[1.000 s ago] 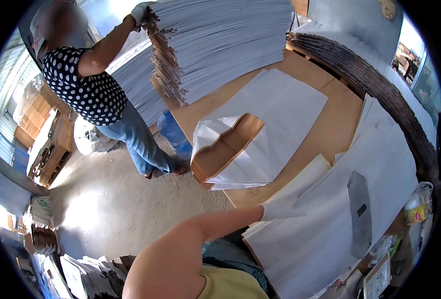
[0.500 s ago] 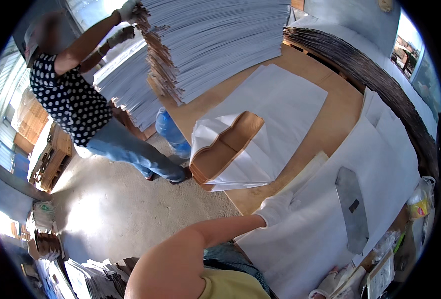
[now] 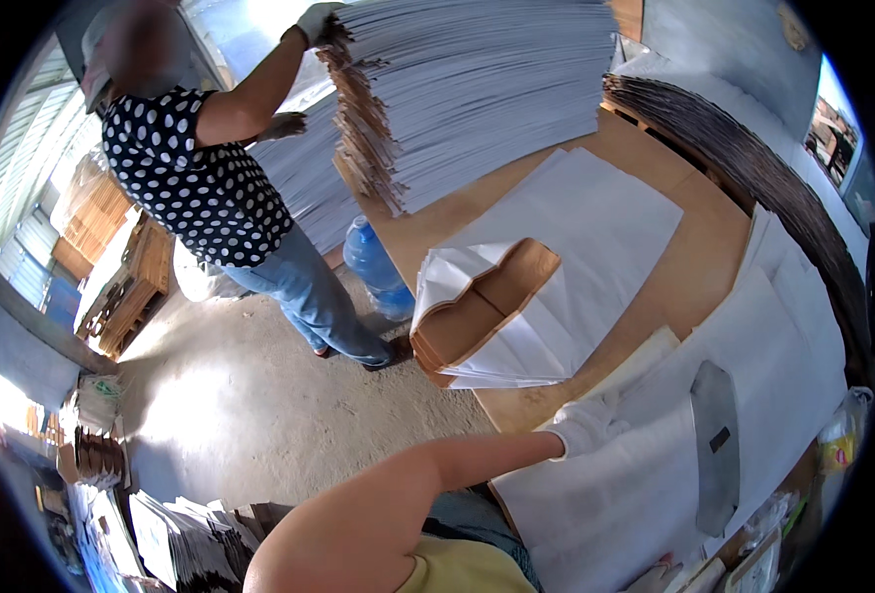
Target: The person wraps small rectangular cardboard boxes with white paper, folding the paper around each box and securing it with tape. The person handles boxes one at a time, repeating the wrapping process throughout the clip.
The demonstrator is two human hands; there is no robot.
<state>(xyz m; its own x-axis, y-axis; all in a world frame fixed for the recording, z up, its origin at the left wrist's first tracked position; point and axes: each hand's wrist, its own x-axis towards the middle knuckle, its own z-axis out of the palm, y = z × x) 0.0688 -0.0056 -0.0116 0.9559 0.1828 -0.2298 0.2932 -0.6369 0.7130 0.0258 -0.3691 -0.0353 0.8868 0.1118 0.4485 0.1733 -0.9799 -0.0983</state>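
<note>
My left hand [image 3: 589, 425], in a white glove, lies flat on the near edge of a white paper sheet [image 3: 645, 484], fingers stretched to the right. At the bottom edge a small bit of my right hand [image 3: 661, 571] shows; its fingers are hidden. On the same sheet, to the right of my left hand, rests a long grey metal plate [image 3: 716, 460] with a small dark slot. Beyond my left hand is a pile of white paper bags [image 3: 610, 222], its near end folded open to a brown inside [image 3: 477, 311].
At the far left a person [image 3: 195, 178] in a dotted top reaches to a tall stack of white paper [image 3: 497, 79]. A blue water bottle [image 3: 376, 267] stands on the floor by the brown table [image 3: 694, 178]. Clutter, including a plastic bag [image 3: 840, 435], lines the right side.
The whole view has shifted, so the scene sits further right and lower. My left hand stays flat on the sheet. My right hand shows less. The other person has lowered one hand.
</note>
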